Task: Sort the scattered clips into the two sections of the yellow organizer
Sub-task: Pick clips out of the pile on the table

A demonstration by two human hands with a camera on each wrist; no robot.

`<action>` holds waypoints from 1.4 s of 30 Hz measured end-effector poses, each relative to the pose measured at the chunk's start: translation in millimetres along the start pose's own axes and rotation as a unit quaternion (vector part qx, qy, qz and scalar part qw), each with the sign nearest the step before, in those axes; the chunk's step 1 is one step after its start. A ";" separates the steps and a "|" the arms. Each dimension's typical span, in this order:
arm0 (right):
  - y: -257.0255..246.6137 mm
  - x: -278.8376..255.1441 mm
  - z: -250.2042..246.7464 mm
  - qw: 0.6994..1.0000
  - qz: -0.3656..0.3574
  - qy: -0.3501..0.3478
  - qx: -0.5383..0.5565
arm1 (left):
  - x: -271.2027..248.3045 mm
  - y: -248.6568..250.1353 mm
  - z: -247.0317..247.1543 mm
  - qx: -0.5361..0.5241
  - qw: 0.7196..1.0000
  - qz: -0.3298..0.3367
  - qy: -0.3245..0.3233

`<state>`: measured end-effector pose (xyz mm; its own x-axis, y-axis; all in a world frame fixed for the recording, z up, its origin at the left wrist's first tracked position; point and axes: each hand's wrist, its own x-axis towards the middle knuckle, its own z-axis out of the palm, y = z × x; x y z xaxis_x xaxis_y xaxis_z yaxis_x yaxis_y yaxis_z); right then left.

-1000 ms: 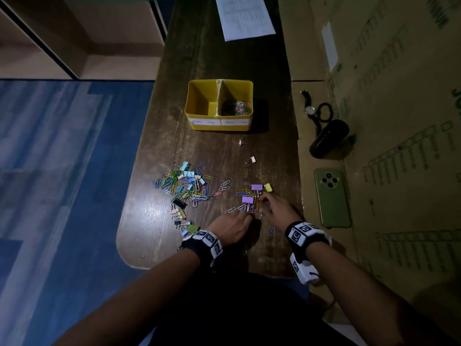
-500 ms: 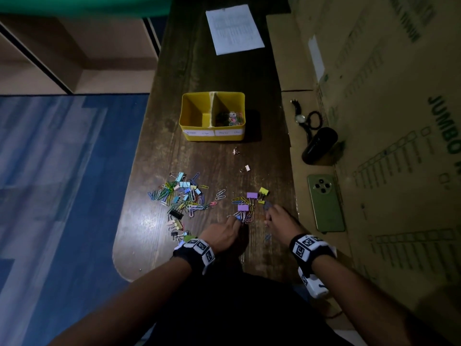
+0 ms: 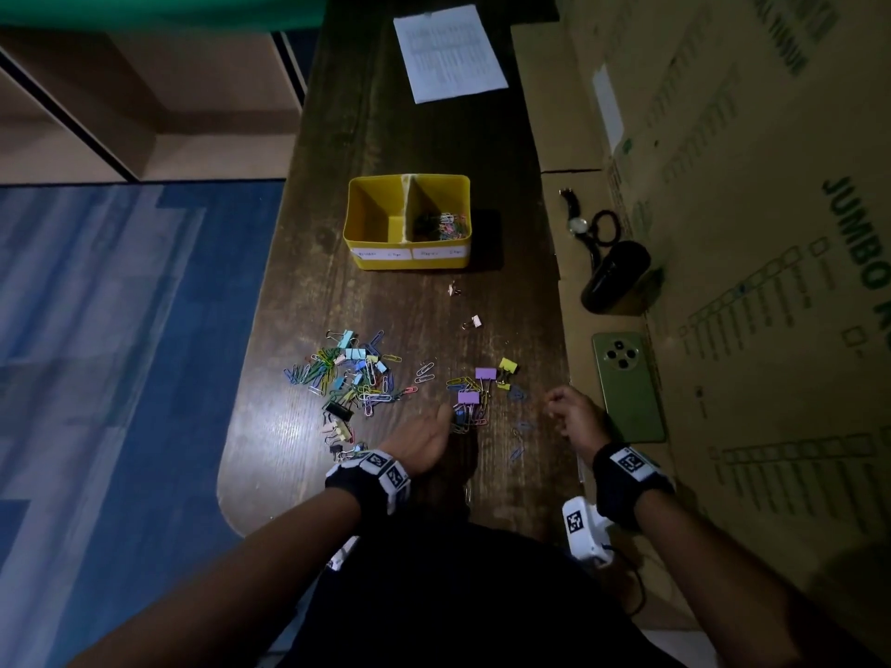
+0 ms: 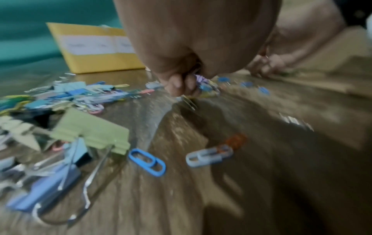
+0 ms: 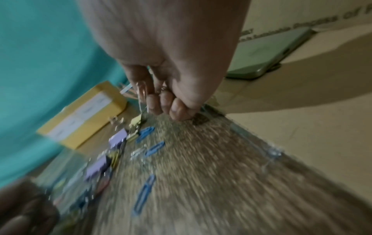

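The yellow organizer stands mid-table; its left section looks empty and its right section holds paper clips. A big heap of mixed clips lies front left, and a smaller heap with purple binder clips lies front centre. My left hand is at the near edge of the smaller heap, and in the left wrist view my left hand has its fingers curled round a few paper clips. My right hand hovers right of that heap. In its wrist view my right hand pinches a pale paper clip.
A green phone, a black case and a watch lie on cardboard along the table's right side. A printed sheet lies at the far end. Two small binder clips lie between heap and organizer.
My right hand has lifted off the smaller heap and moved right, toward the phone. My left hand stays at the heap's near edge. The head view has tilted slightly.
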<state>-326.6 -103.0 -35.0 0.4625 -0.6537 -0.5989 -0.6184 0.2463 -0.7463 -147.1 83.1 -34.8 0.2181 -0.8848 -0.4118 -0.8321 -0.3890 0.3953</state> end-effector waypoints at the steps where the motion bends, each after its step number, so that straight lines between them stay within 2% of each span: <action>1: 1.0 0.7 -1.6 1.000 0.007 -0.003 0.010 | 0.8 -3.8 -1.2 -0.019 1.000 -0.011 0.020; 3: 0.9 0.4 -4.2 1.000 0.010 -0.017 -0.011 | 1.6 -8.9 -5.2 -0.047 0.997 -0.021 0.058; 5: -1.4 -1.1 -6.0 0.999 0.000 -0.032 -0.038 | 5.2 -15.3 -7.5 -0.046 0.996 -0.020 0.071; 8: -2.4 0.5 -7.4 0.999 -0.005 -0.041 -0.014 | 10.2 -21.3 -14.8 -0.069 0.995 -0.036 0.060; 12: -8.2 2.8 -6.6 0.998 0.008 -0.044 0.035 | 11.7 -16.8 -17.1 -0.083 0.992 -0.038 0.083; 16: -24.1 4.7 -1.9 0.996 0.010 -0.039 0.080 | 12.7 -17.8 -9.5 0.021 0.999 -0.024 0.029; 17: -26.8 7.8 0.5 0.998 0.004 -0.029 0.049 | 13.9 -19.8 -6.9 0.052 0.998 -0.016 0.021; 18: -27.3 12.4 3.0 0.999 -0.014 -0.014 -0.027 | 14.6 -19.5 -5.2 0.076 0.997 -0.011 0.008; 20: -24.3 21.5 8.1 0.970 -0.064 -0.001 -0.236 | 16.8 -18.4 -3.4 0.114 0.993 -0.005 -0.017; 22: -16.4 27.6 16.4 0.927 -0.113 0.004 -0.358 | 18.0 -15.2 -2.9 0.132 0.991 -0.008 -0.033; 24: -9.1 30.7 25.4 0.901 -0.154 0.023 -0.406 | 17.5 -12.7 -4.3 0.130 0.990 -0.017 -0.044; 28: 0.4 29.5 33.2 0.875 -0.184 0.022 -0.448 | 15.6 -18.0 -2.9 0.061 0.996 -0.029 -0.052; 31: 9.4 27.9 31.6 0.826 -0.224 -0.001 -0.517 | 10.9 -22.3 -6.6 -0.034 0.999 -0.025 -0.012; 33: 11.9 25.7 29.3 0.837 -0.234 0.000 -0.495 | 7.9 -25.3 -10.6 -0.073 0.997 -0.027 0.014; 38: 1.3 21.5 24.2 0.917 -0.167 0.029 -0.360 | 6.9 -30.3 -21.5 -0.116 0.991 -0.037 0.052; 42: -13.1 21.0 20.2 0.982 -0.110 0.015 -0.152 | 9.1 -24.0 -25.7 -0.113 0.991 -0.030 0.070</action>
<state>-296.0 -105.4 -43.7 0.5900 -0.6890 -0.4209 -0.6687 -0.1248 -0.7330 -112.1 77.8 -26.9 0.3461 -0.8789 -0.3282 -0.6829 -0.4759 0.5543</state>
